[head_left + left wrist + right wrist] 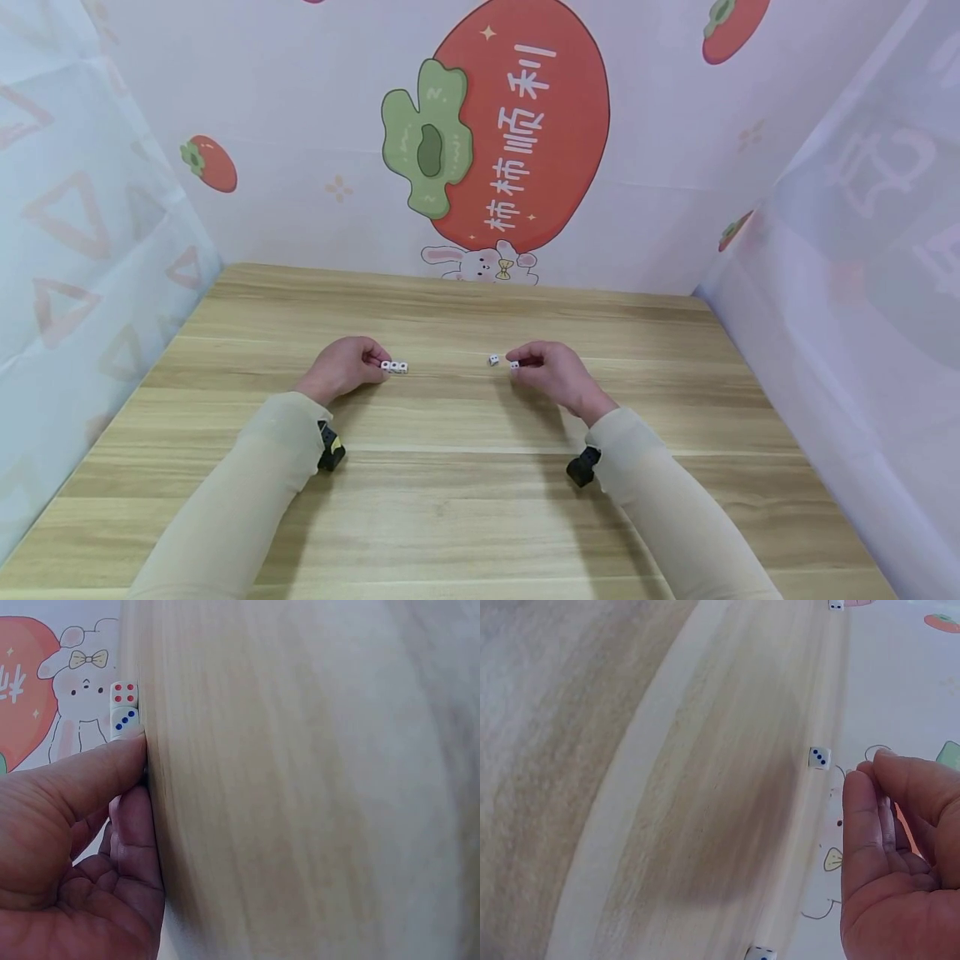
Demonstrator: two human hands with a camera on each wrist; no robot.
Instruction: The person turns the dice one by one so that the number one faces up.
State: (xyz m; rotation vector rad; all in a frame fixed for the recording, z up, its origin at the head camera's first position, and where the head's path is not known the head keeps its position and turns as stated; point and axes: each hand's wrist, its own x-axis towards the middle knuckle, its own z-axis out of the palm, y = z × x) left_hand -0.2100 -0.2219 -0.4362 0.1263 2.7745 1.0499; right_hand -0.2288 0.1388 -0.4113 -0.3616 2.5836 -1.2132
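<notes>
Three white dice [394, 367] stand side by side in a short row at my left hand [348, 367]. Its thumb and fingertips pinch the row's left end. In the left wrist view, a die with red dots [125, 693] and one with blue dots [124, 718] show past the thumb, which hides the end die. My right hand [557, 377] holds another die [514, 365] between thumb and fingertips, raised over the table; its fingers mostly hide that die in the right wrist view. Just left of these fingertips a loose die [493, 360] lies on the wood.
The wood-grain table [450, 500] runs back to a printed wall cloth [300, 167], with cloth sides at left and right. In the right wrist view, one more die [761, 954] lies at the bottom edge, below the right hand.
</notes>
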